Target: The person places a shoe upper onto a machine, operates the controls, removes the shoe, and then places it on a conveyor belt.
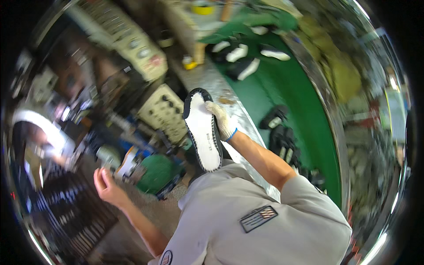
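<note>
A black shoe [202, 137] is held up in front of me, sole side facing me. Its bottom is a white board with dark stitching along the edges, and the black upper wraps over at the toe. My right hand [222, 121], in a white knit glove with a blue cuff, grips the shoe by its right side near the toe end. Bare and away from the shoe, my left hand [106, 185] is out at the left with its fingers extended and nothing in them.
A green work table [304, 128] on the right carries several black shoes [278, 128]. Beside it runs a metal ledge [245, 121]. Machine control panels [163, 112] stand at the left, near a green round seat [154, 173]. A dark slatted rack [75, 216] is at lower left.
</note>
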{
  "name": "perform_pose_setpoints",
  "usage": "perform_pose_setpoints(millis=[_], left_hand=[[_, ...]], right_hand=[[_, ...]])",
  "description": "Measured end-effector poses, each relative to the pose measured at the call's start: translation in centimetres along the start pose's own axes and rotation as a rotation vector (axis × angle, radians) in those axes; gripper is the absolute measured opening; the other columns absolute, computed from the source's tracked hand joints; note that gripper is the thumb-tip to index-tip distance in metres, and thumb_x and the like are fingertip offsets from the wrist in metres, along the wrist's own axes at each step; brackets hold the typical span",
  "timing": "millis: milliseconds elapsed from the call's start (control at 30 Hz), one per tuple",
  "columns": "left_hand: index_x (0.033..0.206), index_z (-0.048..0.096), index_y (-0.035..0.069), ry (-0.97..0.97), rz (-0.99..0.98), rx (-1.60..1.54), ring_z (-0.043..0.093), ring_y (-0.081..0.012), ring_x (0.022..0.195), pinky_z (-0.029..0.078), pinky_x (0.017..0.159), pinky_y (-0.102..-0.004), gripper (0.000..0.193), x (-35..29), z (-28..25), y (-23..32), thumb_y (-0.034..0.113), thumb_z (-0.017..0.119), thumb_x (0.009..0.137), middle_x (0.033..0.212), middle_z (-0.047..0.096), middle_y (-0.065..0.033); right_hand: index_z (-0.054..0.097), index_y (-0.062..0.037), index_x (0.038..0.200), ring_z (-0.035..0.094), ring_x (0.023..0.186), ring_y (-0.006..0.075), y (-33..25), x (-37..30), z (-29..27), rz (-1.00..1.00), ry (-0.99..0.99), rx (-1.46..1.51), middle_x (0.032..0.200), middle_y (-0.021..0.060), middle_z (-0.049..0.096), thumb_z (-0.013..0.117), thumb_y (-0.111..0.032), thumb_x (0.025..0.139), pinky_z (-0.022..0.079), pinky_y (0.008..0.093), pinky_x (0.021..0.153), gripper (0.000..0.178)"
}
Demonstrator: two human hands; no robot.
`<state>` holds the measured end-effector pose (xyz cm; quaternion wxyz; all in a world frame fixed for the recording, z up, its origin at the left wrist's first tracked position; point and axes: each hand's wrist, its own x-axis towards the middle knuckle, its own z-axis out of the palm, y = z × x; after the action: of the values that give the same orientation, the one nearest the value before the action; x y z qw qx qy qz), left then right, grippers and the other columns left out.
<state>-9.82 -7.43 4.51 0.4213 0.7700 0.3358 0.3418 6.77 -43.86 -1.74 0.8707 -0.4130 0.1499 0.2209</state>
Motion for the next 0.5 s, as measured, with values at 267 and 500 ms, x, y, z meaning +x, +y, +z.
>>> perform_pose_setpoints(millis=[267, 500], left_hand=[[0.096, 0.064, -0.011, -0.127, -0.165, 0.642, 0.061, -0.0378, 0.092, 0.047, 0.089, -0.0469, 0.083, 5.3, 7.4, -1.6, 0.065, 0.082, 0.069, 0.1, 0.067, -0.0258], [0.094, 0.062, -0.017, -0.105, -0.026, 0.638, 0.058, -0.0416, 0.095, 0.045, 0.09, -0.0483, 0.083, 7.5, 5.8, -3.8, 0.06, 0.083, 0.069, 0.098, 0.064, -0.0321]], right_hand=[[0.072, 0.0019, 0.115, 0.07, 0.089, 0.0254, -14.4, -6.7, -29.2, 0.208, 0.622, -0.855, 0.102, 0.0153, 0.074, 0.065, -0.063, 0.084, 0.054, 0.0386, 0.081, 0.072], [0.072, 0.0022, 0.114, 0.065, 0.115, 0.0391, -20.1, -5.3, -43.3, 0.551, 0.814, -1.677, 0.117, 0.0279, 0.068, 0.063, -0.061, 0.086, 0.051, 0.0433, 0.097, 0.069]])
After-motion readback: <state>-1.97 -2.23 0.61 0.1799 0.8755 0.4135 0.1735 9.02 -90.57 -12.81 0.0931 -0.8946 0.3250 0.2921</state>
